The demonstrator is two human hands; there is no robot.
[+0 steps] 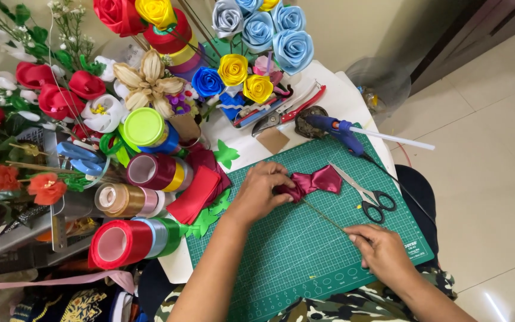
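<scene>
The maroon ribbon piece (315,180) sits on the green cutting mat (281,250), pinned under your left hand (260,192). Your right hand (381,250) pinches the thin wire stem (324,217). Keep that fold pressed flat and the stem taut; scissors (369,198) lie just beside.

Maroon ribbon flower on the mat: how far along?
Done: several finished ribbon roses stand behind the green cutting mat. In hand: the left hand presses folded maroon ribbon at the top of a thin stem, and the right hand holds the stem's lower end. Left: the ribbon is only a loose fold, no rose shape yet. Scissors and glue gun lie idle.
</scene>
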